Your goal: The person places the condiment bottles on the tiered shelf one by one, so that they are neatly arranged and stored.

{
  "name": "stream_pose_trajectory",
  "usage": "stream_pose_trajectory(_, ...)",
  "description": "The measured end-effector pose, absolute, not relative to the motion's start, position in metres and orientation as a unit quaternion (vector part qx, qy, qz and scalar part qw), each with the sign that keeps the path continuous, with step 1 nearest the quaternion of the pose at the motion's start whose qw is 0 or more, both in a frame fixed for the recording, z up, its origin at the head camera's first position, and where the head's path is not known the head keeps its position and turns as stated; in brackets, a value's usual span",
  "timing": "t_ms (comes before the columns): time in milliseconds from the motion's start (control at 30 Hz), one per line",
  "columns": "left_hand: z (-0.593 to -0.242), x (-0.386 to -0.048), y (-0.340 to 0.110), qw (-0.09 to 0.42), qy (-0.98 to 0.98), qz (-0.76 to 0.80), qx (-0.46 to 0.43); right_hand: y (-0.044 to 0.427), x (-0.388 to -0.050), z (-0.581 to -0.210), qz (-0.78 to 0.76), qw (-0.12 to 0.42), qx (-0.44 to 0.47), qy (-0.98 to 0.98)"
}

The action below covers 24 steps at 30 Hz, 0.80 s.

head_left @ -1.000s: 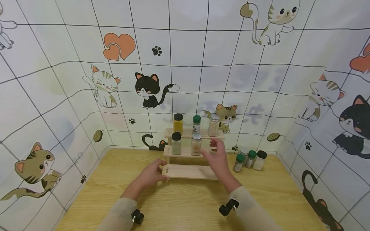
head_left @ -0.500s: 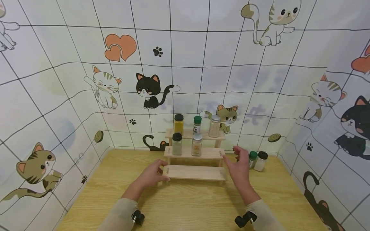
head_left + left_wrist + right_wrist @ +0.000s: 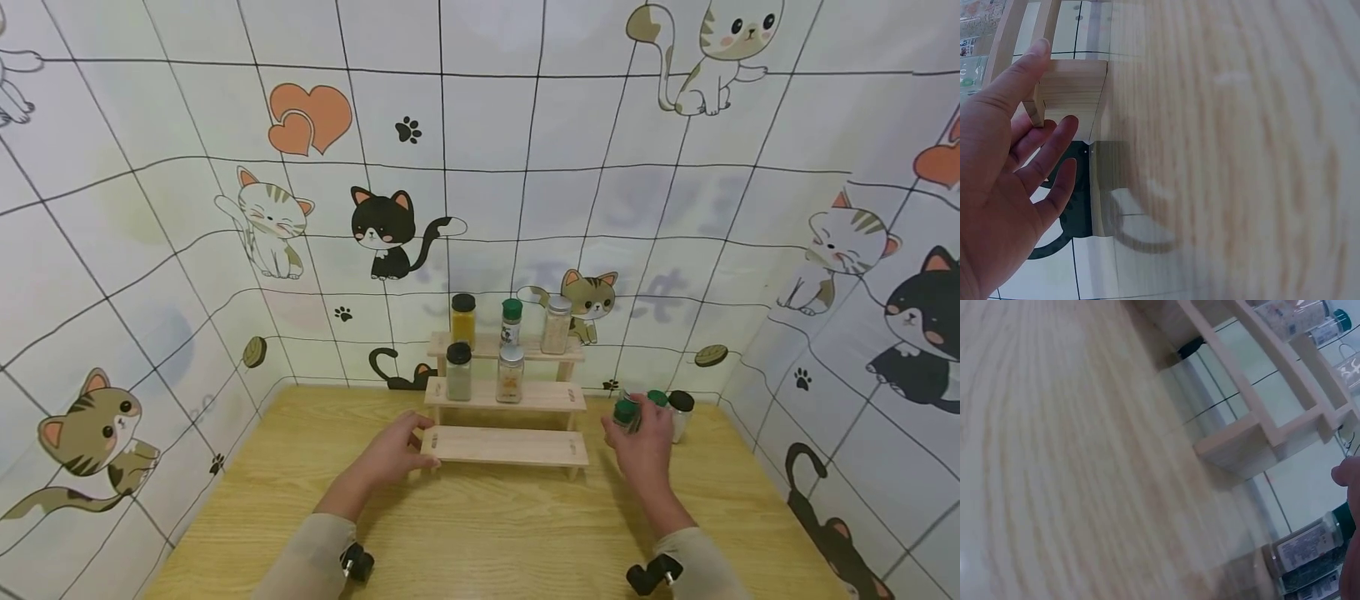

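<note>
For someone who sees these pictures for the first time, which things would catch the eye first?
Probably first the cat-print wall, filling the upper part of the head view. Then the rack at centre, its top two steps bearing five jars. Lastly, the left hand holds the rack's left end, while the right hand is at a green-capped jar to the rack's right.

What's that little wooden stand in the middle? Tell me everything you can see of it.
The stand looks like pale, bare wood: three narrow shelves rising like steps toward the back, on end supports. It is upright on the table. Three jars stand on the top shelf, two more jars on the middle one. The left hand holds the lowest shelf's left end.
</note>
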<state>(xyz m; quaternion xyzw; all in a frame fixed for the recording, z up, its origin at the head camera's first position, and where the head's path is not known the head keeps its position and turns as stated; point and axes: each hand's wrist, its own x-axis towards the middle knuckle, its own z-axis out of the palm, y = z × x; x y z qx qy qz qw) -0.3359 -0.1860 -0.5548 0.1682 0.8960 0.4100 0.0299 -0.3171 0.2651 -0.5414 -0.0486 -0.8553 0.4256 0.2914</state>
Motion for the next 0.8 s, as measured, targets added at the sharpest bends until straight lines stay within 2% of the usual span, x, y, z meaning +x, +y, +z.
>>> stream_pose_trajectory(100,-0.555,-0.335,-0.187,0.031,0.895,0.41,0.171,0.266,-0.319,-0.551,0.414,0.281,-0.045,-0.865)
stream_pose_trajectory(433,-0.546,-0.332,-0.185,0.037,0.897,0.409,0.164,0.271,-0.331,-0.571,0.41,0.303,-0.024,-0.86)
stream_pose_trajectory(800,-0.547,-0.335,-0.187,0.009,0.918,0.347,0.192,0.271,-0.332,-0.576,0.429,0.263,-0.03,-0.864)
